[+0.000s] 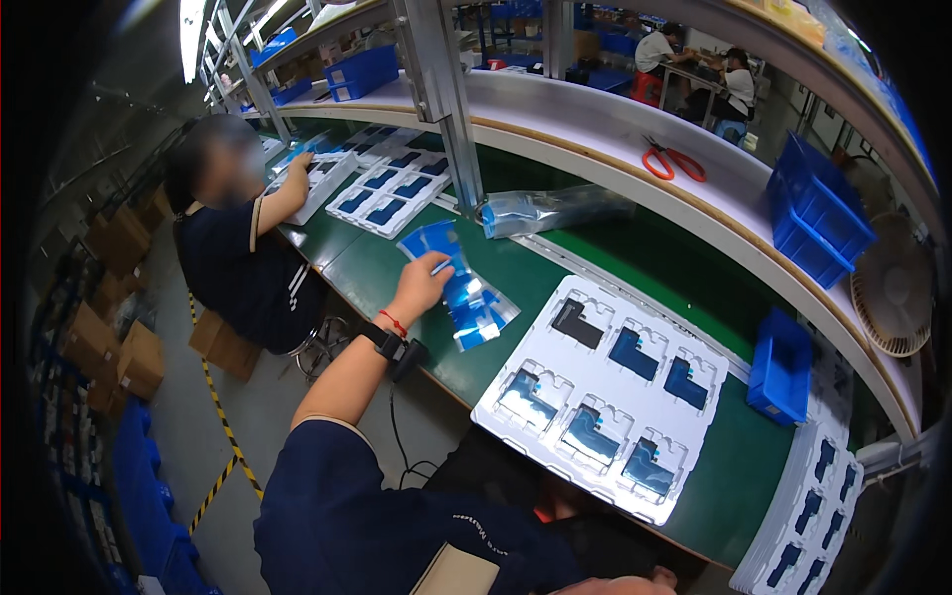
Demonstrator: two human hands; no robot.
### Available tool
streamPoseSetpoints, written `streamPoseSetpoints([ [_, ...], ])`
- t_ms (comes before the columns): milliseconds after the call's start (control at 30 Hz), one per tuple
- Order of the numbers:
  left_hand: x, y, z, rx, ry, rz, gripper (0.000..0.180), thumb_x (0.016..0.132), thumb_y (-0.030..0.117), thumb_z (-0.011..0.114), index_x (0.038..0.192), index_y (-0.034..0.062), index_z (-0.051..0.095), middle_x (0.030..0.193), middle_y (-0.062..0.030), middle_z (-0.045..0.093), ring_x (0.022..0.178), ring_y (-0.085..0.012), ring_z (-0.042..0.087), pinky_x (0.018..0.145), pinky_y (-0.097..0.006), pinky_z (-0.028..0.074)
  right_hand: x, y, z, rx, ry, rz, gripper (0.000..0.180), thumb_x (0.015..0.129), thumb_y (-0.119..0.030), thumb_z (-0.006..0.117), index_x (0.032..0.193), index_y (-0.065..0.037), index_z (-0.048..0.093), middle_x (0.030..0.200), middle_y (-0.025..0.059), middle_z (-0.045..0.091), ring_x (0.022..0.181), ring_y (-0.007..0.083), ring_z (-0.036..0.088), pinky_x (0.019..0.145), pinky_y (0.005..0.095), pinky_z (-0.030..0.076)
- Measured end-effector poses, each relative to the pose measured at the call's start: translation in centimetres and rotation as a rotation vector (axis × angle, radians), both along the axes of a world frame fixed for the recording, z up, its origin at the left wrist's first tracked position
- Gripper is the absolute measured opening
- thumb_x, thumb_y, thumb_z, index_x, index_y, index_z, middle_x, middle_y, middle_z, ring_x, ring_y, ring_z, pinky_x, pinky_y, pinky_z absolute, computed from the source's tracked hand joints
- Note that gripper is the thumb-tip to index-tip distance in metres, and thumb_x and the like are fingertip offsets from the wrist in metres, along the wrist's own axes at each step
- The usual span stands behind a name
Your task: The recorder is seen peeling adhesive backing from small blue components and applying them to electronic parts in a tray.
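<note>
Head camera: left fisheye, worn on the head, looking down
Tabletop (729, 476): seen obliquely from above, close
Left hand (424, 285): near range, just left of picture centre
Shelf (555, 109): farther off, its long edge bowed

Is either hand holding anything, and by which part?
The left hand has its fingertips at the blue-and-clear film, about midway along; whether pinched or only touched, I cannot tell. The right hand's hold isn't clear either.
</note>
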State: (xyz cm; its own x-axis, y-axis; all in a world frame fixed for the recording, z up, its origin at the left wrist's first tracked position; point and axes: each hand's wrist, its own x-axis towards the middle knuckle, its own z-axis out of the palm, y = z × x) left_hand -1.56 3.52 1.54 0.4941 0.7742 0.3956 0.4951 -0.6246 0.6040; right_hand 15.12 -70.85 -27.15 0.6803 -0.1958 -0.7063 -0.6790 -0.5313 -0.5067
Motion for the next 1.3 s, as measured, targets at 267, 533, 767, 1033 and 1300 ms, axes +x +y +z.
streamPoseSetpoints([
  [267, 5.9, -0.4, 12.5, -0.104, -0.303, -0.301, 0.014, 0.081, 0.013, 0.069, 0.082, 0.0002, 0.065, 0.064, -0.0006, 0.059, 0.060, -0.0068, 0.050, 0.055, -0.024, 0.041, -2.3, 8.1, 22.6, -0.070, -0.188, 0.887, 0.027, 0.083, -0.020, 0.066, 0.103, -0.003, 0.064, 0.097, 0.0173, 0.067, 0.090, 0.0266, 0.065, 0.082, 0.0339, 0.048],
  [533, 11.7, -9.6, 16.1, 0.174, -0.169, -1.022, 0.021, 0.077, 0.021, 0.071, 0.072, 0.0015, 0.065, 0.066, -0.0154, 0.061, 0.060, -0.0316, 0.059, 0.054, -0.035, 0.046, -0.3, 27.4, 42.8, 0.375, -0.914, 1.243, 0.030, 0.074, -0.009, 0.071, 0.102, 0.000, 0.063, 0.095, 0.0160, 0.066, 0.087, 0.0262, 0.065, 0.075, 0.0321, 0.050],
  [767, 11.6, -10.9, 13.9, 0.218, -0.147, -1.246, 0.024, 0.074, 0.023, 0.075, 0.070, 0.0019, 0.065, 0.061, -0.0128, 0.059, 0.058, -0.0289, 0.056, 0.057, -0.035, 0.044, 2.0, 43.7, 41.7, 0.668, -1.327, 0.961, 0.028, 0.079, -0.007, 0.068, 0.105, 0.001, 0.061, 0.092, 0.0126, 0.064, 0.082, 0.0222, 0.062, 0.073, 0.0298, 0.050],
  [1033, 12.4, -10.6, 13.1, 0.138, -0.161, -1.211, 0.033, 0.078, 0.029, 0.070, 0.064, 0.0006, 0.061, 0.052, -0.0150, 0.051, 0.049, -0.0326, 0.050, 0.048, -0.039, 0.039, 2.9, 45.4, 38.4, 0.825, -1.242, 0.829, 0.014, 0.082, -0.002, 0.065, 0.095, 0.001, 0.063, 0.085, 0.0084, 0.066, 0.074, 0.0141, 0.061, 0.068, 0.0258, 0.049],
  [1300, 13.7, -12.0, 11.9, 0.195, -0.453, -0.998, 0.039, 0.077, 0.021, 0.073, 0.107, 0.0009, 0.058, 0.101, -0.0139, 0.060, 0.092, -0.0298, 0.056, 0.075, -0.036, 0.045, 4.4, 44.0, 38.6, 0.542, -1.765, 0.724, 0.015, 0.071, 0.005, 0.069, 0.084, -0.001, 0.063, 0.081, 0.0118, 0.065, 0.074, 0.0273, 0.060, 0.067, 0.0333, 0.048],
])
